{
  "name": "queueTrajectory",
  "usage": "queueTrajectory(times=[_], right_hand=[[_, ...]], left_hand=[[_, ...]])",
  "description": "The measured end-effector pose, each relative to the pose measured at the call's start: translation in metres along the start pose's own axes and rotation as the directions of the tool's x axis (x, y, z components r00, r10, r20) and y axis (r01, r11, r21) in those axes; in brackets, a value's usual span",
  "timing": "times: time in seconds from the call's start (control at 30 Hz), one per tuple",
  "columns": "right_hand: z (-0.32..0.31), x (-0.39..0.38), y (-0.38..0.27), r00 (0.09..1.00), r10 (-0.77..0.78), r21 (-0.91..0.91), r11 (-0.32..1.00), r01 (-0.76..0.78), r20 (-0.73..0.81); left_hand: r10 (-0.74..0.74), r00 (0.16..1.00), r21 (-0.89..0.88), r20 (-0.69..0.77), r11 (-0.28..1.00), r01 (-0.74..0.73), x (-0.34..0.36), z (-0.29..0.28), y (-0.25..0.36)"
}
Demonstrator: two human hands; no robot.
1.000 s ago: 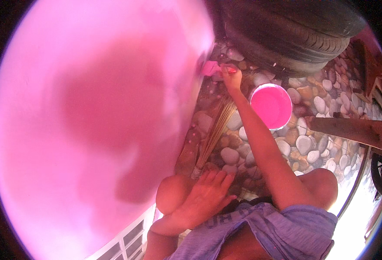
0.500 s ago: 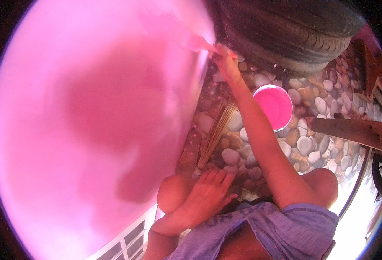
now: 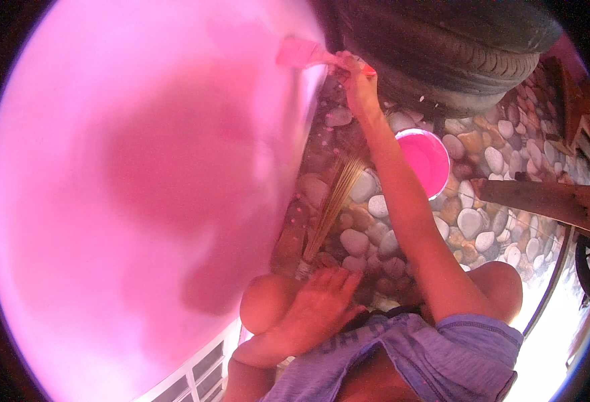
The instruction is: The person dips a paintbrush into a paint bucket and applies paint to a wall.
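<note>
My right hand (image 3: 360, 79) is stretched far forward, its fingers wrapped round the handle of a paintbrush (image 3: 300, 53). The pink-coated bristles are against the pink wall (image 3: 174, 268), near its far edge, beside the tyres. Below, my left hand (image 3: 325, 301) lies over my left knee with its fingers extended and nothing in it. Just right of my right forearm stands a round bucket (image 3: 435, 161) of bright pink paint, its near-left side partly hidden by the arm. A stick broom (image 3: 334, 211) lies on the floor between the wall and that forearm.
Stacked dark tyres (image 3: 442, 60) stand at the far end. The floor (image 3: 469, 221) has a pebble pattern with pink spots close to the wall. A wooden plank (image 3: 543, 201) juts in from the right. White latticework (image 3: 194, 375) is at the lower left.
My right hand and the paintbrush have moved slightly farther up along the wall's edge, and the brush shows more plainly. My left hand has stayed on the knee, its fingers shifting slightly.
</note>
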State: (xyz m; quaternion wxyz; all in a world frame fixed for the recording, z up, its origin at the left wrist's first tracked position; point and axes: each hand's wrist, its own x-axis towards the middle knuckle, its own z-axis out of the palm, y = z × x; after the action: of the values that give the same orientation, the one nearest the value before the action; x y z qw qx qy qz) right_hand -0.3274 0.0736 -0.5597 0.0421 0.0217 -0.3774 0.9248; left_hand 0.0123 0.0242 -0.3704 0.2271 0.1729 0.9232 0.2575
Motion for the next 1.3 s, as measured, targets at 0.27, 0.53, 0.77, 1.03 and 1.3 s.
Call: queueTrajectory(times=[0.27, 0.53, 0.77, 1.03, 1.3], right_hand=[[-0.063, -0.018, 0.047, 0.981, 0.07, -0.397, 0.907, -0.138, -0.182], [0.009, -0.013, 0.003, 0.988, -0.148, -0.296, 0.943, 0.155, 0.047], [-0.035, -0.022, 0.027, 0.997, -0.042, -0.079, 0.996, 0.037, -0.063], [-0.043, -0.059, 0.044, 0.994, -0.11, -0.682, 0.726, 0.082, 0.002], [0.029, -0.065, -0.031, 0.997, 0.056, 0.062, 0.996, -0.059, 0.049]], left_hand=[[0.016, 1.0, 0.008, 0.014, 1.0, -0.016, 0.009, -0.004, 0.003], [0.015, 1.0, 0.017, -0.023, 1.0, -0.015, 0.001, -0.003, 0.0], [0.055, 0.998, 0.117, -0.04, 0.992, -0.051, 0.007, -0.001, 0.0], [0.069, 0.997, 0.035, -0.04, 0.997, -0.068, 0.005, -0.002, 0.003], [0.025, 1.0, 0.017, -0.002, 1.0, -0.025, 0.001, -0.003, 0.0]])
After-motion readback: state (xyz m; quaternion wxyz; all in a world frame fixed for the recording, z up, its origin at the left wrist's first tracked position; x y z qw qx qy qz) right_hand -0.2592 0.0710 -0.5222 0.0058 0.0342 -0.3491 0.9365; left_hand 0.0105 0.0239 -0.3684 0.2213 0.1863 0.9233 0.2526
